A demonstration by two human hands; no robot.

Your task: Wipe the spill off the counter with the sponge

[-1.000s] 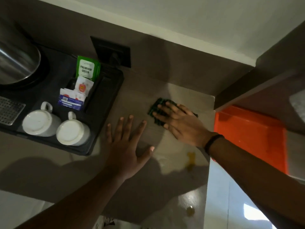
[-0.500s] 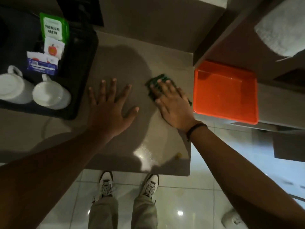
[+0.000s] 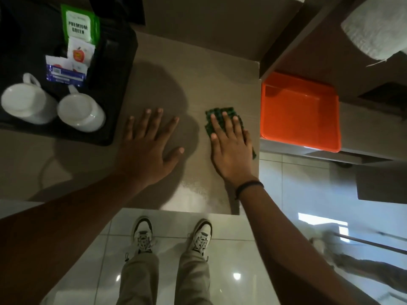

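1. The right hand [image 3: 231, 148] lies flat on the green sponge [image 3: 222, 115], fingers straight and together, pressing rather than gripping; the sponge sits near the counter's right edge, its long axis running away from the person and a little leftward.
2. The left hand [image 3: 149, 146] is spread open, palm down on the counter [image 3: 198, 84], holding nothing; it rests just left of the sponge, apart from it.
3. No yellow spill shows; a pale wet sheen [image 3: 193, 190] lies toward the near edge, so I judge the next stroke pulls back toward the person.
4. A black tray [image 3: 114, 84] with two white cups [image 3: 55, 104] sits far left; an orange tray [image 3: 299, 111] lies right; tiled floor below.
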